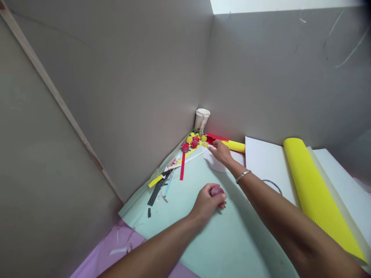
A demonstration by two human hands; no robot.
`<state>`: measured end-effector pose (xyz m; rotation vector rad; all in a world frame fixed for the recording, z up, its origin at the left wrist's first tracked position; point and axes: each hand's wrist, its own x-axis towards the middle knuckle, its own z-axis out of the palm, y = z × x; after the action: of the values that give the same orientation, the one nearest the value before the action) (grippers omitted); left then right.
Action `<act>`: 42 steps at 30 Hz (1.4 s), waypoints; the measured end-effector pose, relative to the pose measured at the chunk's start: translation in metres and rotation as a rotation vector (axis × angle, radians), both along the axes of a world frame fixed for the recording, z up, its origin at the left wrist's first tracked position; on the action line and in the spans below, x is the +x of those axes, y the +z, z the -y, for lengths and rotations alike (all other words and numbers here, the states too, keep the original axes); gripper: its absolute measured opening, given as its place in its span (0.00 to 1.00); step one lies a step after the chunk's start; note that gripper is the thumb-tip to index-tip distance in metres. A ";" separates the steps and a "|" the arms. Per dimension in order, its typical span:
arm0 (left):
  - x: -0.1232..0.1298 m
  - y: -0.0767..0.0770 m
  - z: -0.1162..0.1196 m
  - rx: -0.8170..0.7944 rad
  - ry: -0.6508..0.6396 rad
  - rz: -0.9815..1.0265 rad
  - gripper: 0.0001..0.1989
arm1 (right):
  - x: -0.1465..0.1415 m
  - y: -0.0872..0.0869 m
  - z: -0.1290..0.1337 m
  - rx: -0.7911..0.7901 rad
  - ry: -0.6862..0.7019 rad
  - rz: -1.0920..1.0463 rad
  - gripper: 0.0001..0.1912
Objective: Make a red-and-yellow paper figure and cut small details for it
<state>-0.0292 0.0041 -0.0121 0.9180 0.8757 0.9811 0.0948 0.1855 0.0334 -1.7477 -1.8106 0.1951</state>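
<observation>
My left hand [207, 201] is closed around a round, dark pink piece [216, 191], held over the pale green sheet; its exact kind is unclear. Farther off, my right hand [221, 152] reaches toward the back corner with its thumb and fingers apart. Just beyond its fingertips is a small yellow disc [205, 144]; whether they touch it I cannot tell. Red and yellow paper balls [194, 143] are clustered left of this hand. A red paper strip [182, 166] runs down from one red ball [184, 147].
A white paper cup [202, 119] stands in the corner between grey walls. Black paper strips [156, 192] and other scraps lie at the left on the pale green sheet [185, 220]. At right are a yellow corrugated roll [319, 197] and white sheets [261, 158].
</observation>
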 end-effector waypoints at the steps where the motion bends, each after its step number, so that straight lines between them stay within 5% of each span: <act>1: 0.001 -0.003 -0.001 0.016 0.015 -0.017 0.24 | -0.005 -0.005 -0.015 -0.017 -0.006 0.013 0.22; 7: 0.006 -0.023 -0.003 0.001 0.062 -0.132 0.26 | -0.021 -0.033 -0.064 -0.096 -0.073 0.062 0.19; 11: 0.006 -0.026 0.000 0.094 0.093 -0.235 0.23 | -0.025 -0.045 -0.074 -0.091 -0.079 0.045 0.20; 15: 0.004 -0.017 0.002 0.198 0.121 -0.406 0.23 | -0.022 -0.039 -0.066 -0.044 -0.055 0.003 0.24; 18: 0.002 -0.007 0.003 0.255 0.141 -0.486 0.22 | -0.007 -0.027 -0.034 0.002 0.000 -0.023 0.28; 22: -0.003 0.002 0.003 0.346 0.287 -0.499 0.20 | 0.027 -0.020 0.054 -0.009 0.086 -0.037 0.29; 26: -0.009 0.007 0.003 0.393 0.425 -0.527 0.21 | 0.050 -0.030 0.159 -0.097 0.119 -0.086 0.28; 29: -0.008 0.008 0.005 0.454 0.422 -0.532 0.22 | 0.044 -0.043 0.212 -0.109 0.142 -0.103 0.28; 35: -0.004 0.008 0.015 0.582 0.192 -0.625 0.21 | 0.026 -0.056 0.237 -0.075 0.162 -0.140 0.30; 42: -0.006 0.009 0.017 0.655 0.006 -0.806 0.20 | 0.043 -0.058 0.240 -0.131 0.154 -0.329 0.33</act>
<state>-0.0348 -0.0127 -0.0034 1.9503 1.2387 0.9137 0.1378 -0.0541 -0.0244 -1.5529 -1.7176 0.6385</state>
